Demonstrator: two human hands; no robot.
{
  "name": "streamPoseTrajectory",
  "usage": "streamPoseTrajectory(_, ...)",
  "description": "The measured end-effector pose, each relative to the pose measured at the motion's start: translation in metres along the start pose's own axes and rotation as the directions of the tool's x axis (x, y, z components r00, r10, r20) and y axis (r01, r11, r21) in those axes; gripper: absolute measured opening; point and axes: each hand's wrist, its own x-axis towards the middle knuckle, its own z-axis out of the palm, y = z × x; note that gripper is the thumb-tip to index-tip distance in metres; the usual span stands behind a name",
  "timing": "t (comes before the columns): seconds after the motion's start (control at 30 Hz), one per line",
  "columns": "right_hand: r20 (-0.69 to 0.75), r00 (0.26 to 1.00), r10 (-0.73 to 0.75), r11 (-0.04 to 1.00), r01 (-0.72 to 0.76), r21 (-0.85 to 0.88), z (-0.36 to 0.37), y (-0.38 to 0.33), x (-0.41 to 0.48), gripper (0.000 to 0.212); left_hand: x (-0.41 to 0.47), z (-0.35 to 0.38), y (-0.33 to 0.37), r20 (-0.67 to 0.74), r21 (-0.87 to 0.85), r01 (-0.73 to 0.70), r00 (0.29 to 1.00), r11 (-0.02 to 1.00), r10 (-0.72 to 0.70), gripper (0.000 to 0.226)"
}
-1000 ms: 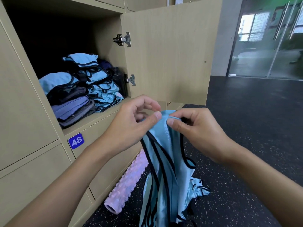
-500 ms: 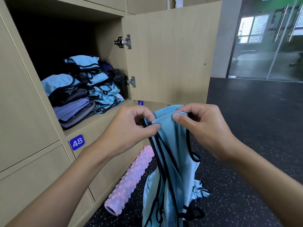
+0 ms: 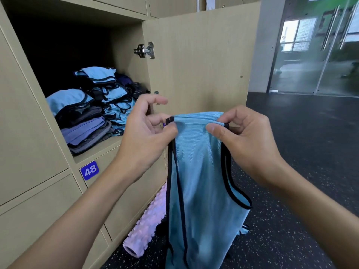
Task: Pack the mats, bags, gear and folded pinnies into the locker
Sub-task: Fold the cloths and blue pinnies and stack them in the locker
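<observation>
A light-blue pinnie [image 3: 198,181] with black trim hangs unfolded in front of me, held up by its top edge. My left hand [image 3: 147,133] pinches its left shoulder strap, with the index finger raised free. My right hand [image 3: 246,138] pinches the right shoulder strap between thumb and fingers. To the left, the open locker [image 3: 93,152] holds a pile of folded blue pinnies [image 3: 108,94] beside stacked grey and purple mats [image 3: 85,131] with a blue piece on top. A dark item sits at the locker's back right, partly hidden.
The locker door [image 3: 200,61] stands open behind the pinnie. A pink ridged foam roller [image 3: 147,226] lies on the dark speckled floor [image 3: 291,220] against the lower lockers. A blue plate marked 48 [image 3: 89,170] sits below the shelf. Glass doors [image 3: 318,53] are at far right.
Both hands moved apart and spread the pinnie's top edge wide, so it now hangs flatter. The view shifted slightly upward and closer to the locker.
</observation>
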Motion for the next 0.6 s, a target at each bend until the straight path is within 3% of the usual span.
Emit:
streamPoseTrajectory(0.1,-0.038,0.999,-0.005,1.0,0.005,-0.008,0.0,0.001,0.0,0.021,-0.009,0.01,-0.007,0.063,0.008,0.13,0.989,0.991,-0.131,0.059)
streamPoseTrajectory(0.27,0.011,0.999,0.041,0.999,-0.041,-0.003,-0.005,0.004,0.001,0.02,-0.003,0.009,-0.006,-0.006,-0.048,0.121,0.993,0.991,-0.122,0.048)
streamPoseTrajectory(0.37,0.282,0.94,0.19,0.977,-0.209,0.04,-0.009,0.003,-0.003,0.073,0.0,0.004,0.001,-0.061,-0.06,0.091,0.994,0.994,-0.095,0.043)
streamPoseTrajectory(0.43,0.349,0.92,0.18,0.981,-0.194,0.006,-0.006,0.004,-0.006,0.086,0.001,0.003,0.001,-0.104,-0.053,0.088,0.99,0.995,-0.094,0.042)
streamPoseTrajectory(0.53,0.269,0.957,0.113,0.99,-0.13,0.046,-0.003,0.005,-0.006,0.08,-0.002,0.005,-0.007,-0.138,-0.043,0.138,0.98,0.99,-0.142,0.054)
streamPoseTrajectory(0.6,0.193,0.976,0.097,0.993,-0.108,0.05,-0.003,0.009,-0.003,0.076,-0.01,0.008,-0.016,-0.039,-0.047,0.253,0.966,0.966,-0.255,0.081)
